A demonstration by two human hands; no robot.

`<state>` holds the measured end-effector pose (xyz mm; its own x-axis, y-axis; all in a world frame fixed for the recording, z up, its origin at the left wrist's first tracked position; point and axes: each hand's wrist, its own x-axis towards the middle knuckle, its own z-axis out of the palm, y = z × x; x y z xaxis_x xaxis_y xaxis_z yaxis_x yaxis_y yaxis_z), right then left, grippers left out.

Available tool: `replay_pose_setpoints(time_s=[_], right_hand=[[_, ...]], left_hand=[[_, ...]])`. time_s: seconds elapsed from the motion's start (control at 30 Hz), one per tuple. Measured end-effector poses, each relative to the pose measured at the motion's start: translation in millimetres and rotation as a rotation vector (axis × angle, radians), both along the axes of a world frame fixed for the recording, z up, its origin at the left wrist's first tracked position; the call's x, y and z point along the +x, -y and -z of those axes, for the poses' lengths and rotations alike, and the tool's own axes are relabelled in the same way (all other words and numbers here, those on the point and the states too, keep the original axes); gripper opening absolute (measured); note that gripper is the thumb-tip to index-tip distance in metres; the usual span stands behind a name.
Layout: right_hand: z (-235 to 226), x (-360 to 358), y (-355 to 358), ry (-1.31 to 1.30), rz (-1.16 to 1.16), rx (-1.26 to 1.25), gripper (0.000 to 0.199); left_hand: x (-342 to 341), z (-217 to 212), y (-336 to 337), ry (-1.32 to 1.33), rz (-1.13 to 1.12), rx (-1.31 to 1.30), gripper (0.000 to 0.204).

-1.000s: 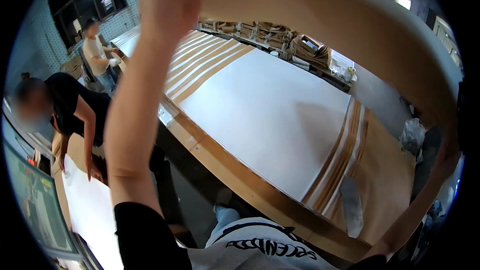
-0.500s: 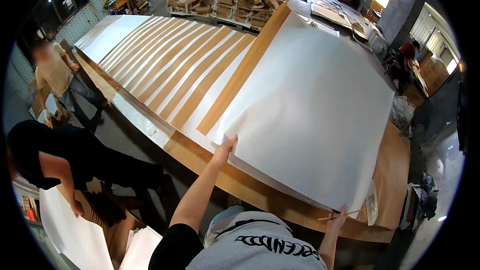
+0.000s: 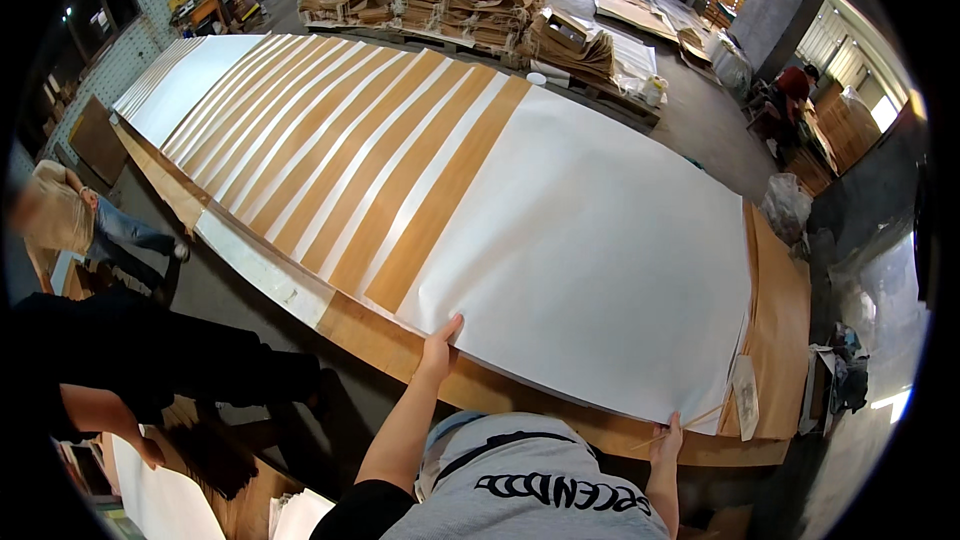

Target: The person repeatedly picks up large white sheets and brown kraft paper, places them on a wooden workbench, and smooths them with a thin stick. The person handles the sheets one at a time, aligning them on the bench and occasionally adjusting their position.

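A large white sheet (image 3: 600, 240) lies over the right part of the long table, with a soft crease near its left front corner. My left hand (image 3: 437, 350) grips its near edge at that corner, thumb on top and fingers underneath. At the near right corner my right hand (image 3: 667, 438) pinches the edge, and a thin wooden stick (image 3: 703, 414) is held in the same hand. To the left, staggered sheets form a fan of white and tan strips (image 3: 440, 210) running along the table.
Brown sheets (image 3: 778, 340) and a small pale piece (image 3: 745, 397) lie at the table's right end. A wooden board edge (image 3: 375, 335) runs along the front. Two people stand at the left, one bending over white sheets (image 3: 165, 500). Cardboard bundles (image 3: 430, 0) are stacked behind.
The white sheet's far side, raised before, has come down flat on the table. Both hands keep hold of its near edge. My view has shifted a little to the right.
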<state>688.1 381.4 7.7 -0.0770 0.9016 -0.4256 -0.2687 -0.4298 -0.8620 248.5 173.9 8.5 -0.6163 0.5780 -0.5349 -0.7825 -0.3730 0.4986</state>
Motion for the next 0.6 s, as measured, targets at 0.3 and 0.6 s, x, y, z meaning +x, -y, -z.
replay_pose_setpoints(time_s=[0.3, 0.6], right_hand=[[-10.9, -4.1, 5.5, 0.044, -0.029, -0.043, 0.039], [-15.2, -6.3, -0.5, 0.076, -0.051, -0.076, 0.034]], left_hand=[[2.8, 8.0, 8.4, 0.003, -0.014, 0.09, 0.036], [2.4, -2.9, 8.2, 0.028, 0.011, 0.095, 0.033]])
